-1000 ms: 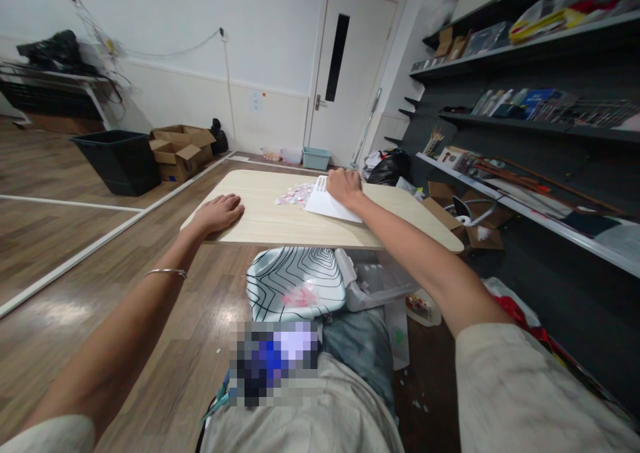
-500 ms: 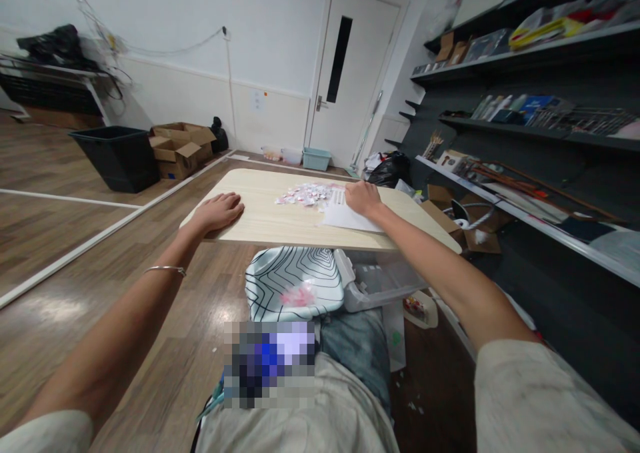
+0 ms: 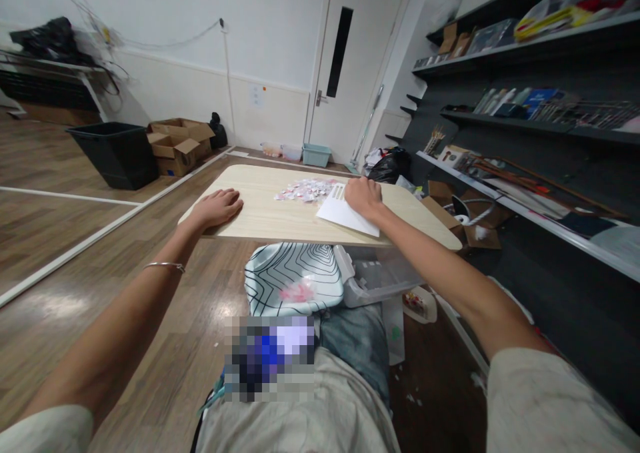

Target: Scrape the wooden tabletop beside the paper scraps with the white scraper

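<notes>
My right hand is closed on the far end of a white flat slotted board that lies on a low light-wood table. Just left of the board sits a heap of small pink and white pieces. My left hand lies flat on the table's near left edge, fingers stretched out, holding nothing. A thin bracelet circles my left wrist.
Under the table stand a cushion with black line pattern holding a pink packet, and a clear plastic bin. A black tub and cardboard boxes sit back left. Dark shelves line the right wall; a white door is ahead.
My right hand has drawn the white board to the right and slightly nearer, uncovering the pile of pieces. My left hand stayed put.
</notes>
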`<action>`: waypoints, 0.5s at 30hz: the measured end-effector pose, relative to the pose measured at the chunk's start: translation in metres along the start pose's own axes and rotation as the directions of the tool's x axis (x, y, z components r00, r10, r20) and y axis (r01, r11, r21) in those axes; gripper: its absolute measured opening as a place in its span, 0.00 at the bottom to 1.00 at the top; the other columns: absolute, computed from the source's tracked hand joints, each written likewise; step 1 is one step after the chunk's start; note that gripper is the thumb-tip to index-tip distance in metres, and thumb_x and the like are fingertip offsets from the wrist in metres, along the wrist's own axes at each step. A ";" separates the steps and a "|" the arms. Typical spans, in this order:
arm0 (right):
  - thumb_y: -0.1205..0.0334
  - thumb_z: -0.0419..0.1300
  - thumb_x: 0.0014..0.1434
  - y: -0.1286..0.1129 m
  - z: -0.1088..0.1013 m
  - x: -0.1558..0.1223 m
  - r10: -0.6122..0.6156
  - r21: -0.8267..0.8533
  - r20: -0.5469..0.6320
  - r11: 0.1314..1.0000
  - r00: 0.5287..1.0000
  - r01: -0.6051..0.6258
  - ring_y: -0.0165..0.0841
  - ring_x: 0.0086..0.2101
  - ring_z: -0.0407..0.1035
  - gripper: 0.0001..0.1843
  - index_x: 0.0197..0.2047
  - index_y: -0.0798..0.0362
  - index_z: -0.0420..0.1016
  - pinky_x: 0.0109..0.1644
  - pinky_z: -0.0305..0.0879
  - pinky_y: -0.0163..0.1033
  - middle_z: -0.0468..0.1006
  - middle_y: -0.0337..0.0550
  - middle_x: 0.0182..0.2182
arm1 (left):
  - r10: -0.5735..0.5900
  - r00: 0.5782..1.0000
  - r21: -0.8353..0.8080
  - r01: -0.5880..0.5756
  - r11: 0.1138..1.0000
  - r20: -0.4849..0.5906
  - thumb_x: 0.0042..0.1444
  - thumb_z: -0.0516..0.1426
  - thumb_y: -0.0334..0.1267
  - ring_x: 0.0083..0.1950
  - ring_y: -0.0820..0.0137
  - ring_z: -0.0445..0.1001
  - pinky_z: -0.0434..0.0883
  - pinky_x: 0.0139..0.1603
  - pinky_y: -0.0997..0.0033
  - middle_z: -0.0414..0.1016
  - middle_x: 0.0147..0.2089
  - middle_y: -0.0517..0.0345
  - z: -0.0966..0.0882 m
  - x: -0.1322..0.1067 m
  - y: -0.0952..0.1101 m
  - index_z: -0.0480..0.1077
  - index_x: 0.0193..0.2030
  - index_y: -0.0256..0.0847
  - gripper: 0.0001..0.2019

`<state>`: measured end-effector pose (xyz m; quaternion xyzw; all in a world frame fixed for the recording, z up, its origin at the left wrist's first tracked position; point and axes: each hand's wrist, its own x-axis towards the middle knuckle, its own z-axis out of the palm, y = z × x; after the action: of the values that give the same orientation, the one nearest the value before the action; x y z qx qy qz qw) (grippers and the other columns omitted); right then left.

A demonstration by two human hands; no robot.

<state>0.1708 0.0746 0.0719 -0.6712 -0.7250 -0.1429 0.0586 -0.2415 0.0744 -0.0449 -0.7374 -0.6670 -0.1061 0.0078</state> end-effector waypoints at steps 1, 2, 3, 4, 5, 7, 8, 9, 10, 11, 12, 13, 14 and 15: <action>0.64 0.44 0.76 -0.005 0.002 -0.002 -0.013 0.003 0.007 1.000 1.000 0.013 0.55 0.62 0.77 0.29 0.63 0.60 0.84 0.64 0.71 0.52 0.83 0.70 0.57 | -0.002 1.000 0.003 0.002 1.000 -0.002 0.75 0.40 0.55 0.82 0.55 0.63 0.60 0.80 0.57 0.66 0.82 0.43 0.000 0.000 0.000 0.69 0.77 0.37 0.36; 0.64 0.44 0.76 -0.010 0.004 -0.004 -0.025 0.008 0.015 1.000 1.000 0.025 0.54 0.62 0.78 0.29 0.63 0.60 0.84 0.64 0.71 0.52 0.84 0.69 0.57 | -0.001 1.000 0.005 0.001 1.000 -0.004 0.75 0.40 0.55 0.82 0.55 0.63 0.61 0.80 0.57 0.66 0.82 0.44 -0.001 0.000 0.001 0.69 0.77 0.37 0.36; 0.63 0.44 0.76 -0.014 0.006 -0.007 -0.038 0.016 0.022 0.999 0.999 0.037 0.54 0.62 0.78 0.29 0.63 0.59 0.84 0.64 0.71 0.51 0.84 0.69 0.57 | 0.002 1.000 0.006 -0.002 1.000 -0.006 0.75 0.40 0.55 0.82 0.55 0.64 0.61 0.79 0.57 0.66 0.82 0.43 -0.001 -0.001 0.001 0.69 0.77 0.37 0.36; 0.63 0.44 0.77 -0.017 0.009 -0.009 -0.051 0.025 0.028 0.998 0.998 0.050 0.53 0.62 0.78 0.29 0.63 0.59 0.84 0.64 0.71 0.50 0.84 0.69 0.57 | 0.007 1.000 0.008 -0.007 1.000 -0.006 0.75 0.40 0.55 0.82 0.54 0.64 0.62 0.79 0.57 0.66 0.82 0.42 -0.002 -0.001 0.002 0.69 0.77 0.36 0.36; 0.63 0.44 0.77 -0.019 0.011 -0.011 -0.061 0.034 0.032 0.998 0.998 0.060 0.53 0.62 0.78 0.29 0.63 0.59 0.84 0.64 0.71 0.50 0.84 0.69 0.57 | 0.013 1.000 0.009 -0.013 1.000 -0.004 0.74 0.40 0.55 0.82 0.53 0.64 0.62 0.79 0.55 0.66 0.82 0.42 -0.002 -0.001 0.002 0.69 0.76 0.36 0.37; 0.63 0.44 0.77 -0.022 0.014 -0.015 -0.079 0.048 0.037 0.996 0.996 0.078 0.52 0.61 0.79 0.28 0.63 0.58 0.84 0.64 0.71 0.49 0.84 0.68 0.58 | 0.020 1.000 0.008 -0.020 1.000 0.000 0.74 0.40 0.55 0.81 0.51 0.65 0.64 0.78 0.53 0.67 0.82 0.41 -0.003 -0.002 0.002 0.70 0.76 0.35 0.37; 0.63 0.45 0.77 -0.023 0.015 -0.017 -0.089 0.051 0.036 0.995 0.995 0.087 0.52 0.61 0.79 0.28 0.63 0.57 0.85 0.63 0.71 0.49 0.84 0.67 0.58 | 0.020 1.000 0.006 -0.020 1.000 -0.002 0.74 0.40 0.55 0.81 0.51 0.65 0.64 0.77 0.53 0.67 0.82 0.41 -0.003 -0.002 0.002 0.70 0.76 0.36 0.36; 0.63 0.45 0.77 -0.023 0.015 -0.018 -0.100 0.051 0.033 0.994 0.994 0.099 0.52 0.61 0.79 0.27 0.62 0.56 0.85 0.63 0.71 0.48 0.85 0.67 0.58 | 0.017 1.000 0.003 -0.017 1.000 -0.006 0.74 0.40 0.55 0.80 0.51 0.66 0.64 0.77 0.53 0.67 0.81 0.42 -0.003 -0.002 0.002 0.70 0.75 0.37 0.36; 0.63 0.46 0.77 -0.023 0.014 -0.020 -0.112 0.050 0.028 0.993 0.993 0.111 0.52 0.60 0.80 0.27 0.62 0.56 0.85 0.62 0.72 0.48 0.85 0.66 0.57 | 0.015 1.000 0.001 -0.015 1.000 -0.008 0.74 0.40 0.55 0.80 0.51 0.66 0.64 0.77 0.53 0.68 0.81 0.42 -0.004 -0.002 0.002 0.71 0.75 0.37 0.36; 0.63 0.46 0.77 -0.024 0.014 -0.021 -0.125 0.047 0.023 0.991 0.992 0.124 0.51 0.60 0.80 0.26 0.61 0.55 0.85 0.62 0.72 0.48 0.85 0.65 0.57 | 0.013 1.000 0.003 -0.013 1.000 -0.009 0.74 0.40 0.56 0.80 0.52 0.66 0.64 0.77 0.54 0.68 0.81 0.43 -0.004 -0.002 0.002 0.71 0.75 0.38 0.36; 0.63 0.47 0.76 -0.024 0.013 -0.022 -0.138 0.045 0.019 0.990 0.990 0.137 0.51 0.60 0.80 0.26 0.61 0.54 0.85 0.62 0.72 0.48 0.85 0.64 0.57 | 0.013 1.000 0.006 -0.012 1.000 -0.008 0.74 0.40 0.56 0.80 0.52 0.66 0.64 0.77 0.54 0.68 0.81 0.43 -0.004 -0.002 0.002 0.71 0.75 0.38 0.36; 0.63 0.47 0.76 -0.025 0.012 -0.024 -0.149 0.043 0.015 0.988 0.989 0.148 0.50 0.59 0.80 0.26 0.61 0.54 0.85 0.62 0.72 0.48 0.86 0.63 0.56 | 0.014 1.000 0.009 -0.014 1.000 -0.008 0.74 0.40 0.55 0.80 0.53 0.66 0.64 0.77 0.55 0.68 0.81 0.44 -0.004 -0.002 0.002 0.71 0.75 0.38 0.36; 0.63 0.47 0.77 -0.026 0.012 -0.025 -0.159 0.042 0.011 0.986 0.987 0.158 0.50 0.59 0.80 0.26 0.61 0.54 0.85 0.62 0.72 0.47 0.86 0.63 0.56 | 0.017 1.000 0.012 -0.017 1.000 -0.006 0.74 0.40 0.55 0.80 0.53 0.66 0.64 0.77 0.55 0.68 0.81 0.43 -0.004 -0.002 0.002 0.71 0.75 0.38 0.36; 0.62 0.47 0.77 -0.026 0.011 -0.026 -0.168 0.044 0.008 0.985 0.986 0.168 0.49 0.58 0.81 0.26 0.61 0.54 0.85 0.62 0.71 0.46 0.86 0.63 0.56 | 0.021 1.000 0.014 -0.021 1.000 -0.003 0.74 0.40 0.55 0.80 0.52 0.66 0.64 0.77 0.55 0.68 0.81 0.42 -0.005 -0.002 0.003 0.71 0.75 0.37 0.36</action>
<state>0.1484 0.0517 0.0506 -0.6071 -0.7822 -0.1280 0.0566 -0.2399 0.0710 -0.0403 -0.7443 -0.6598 -0.1023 0.0151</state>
